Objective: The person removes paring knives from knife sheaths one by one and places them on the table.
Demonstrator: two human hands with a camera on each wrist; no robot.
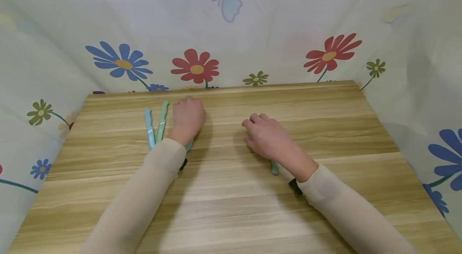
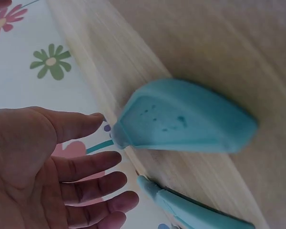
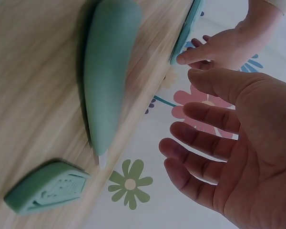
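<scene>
My left hand is over the left part of the table, its fingers loosely bent and holding nothing in the left wrist view. Near it in that view are a teal piece with a recessed, dotted face and a slim teal handle-like thing. My right hand hovers right of centre, fingers spread and empty in the right wrist view. A curved green handle with a short pale tip is near it, largely hidden by that hand in the head view. Beyond this handle's tip sits a green slotted piece.
Left of my left hand, a blue knife-shaped thing and a green one lie on the wooden table, their near ends partly behind my sleeve. A white flowered sheet borders the table at the back and sides.
</scene>
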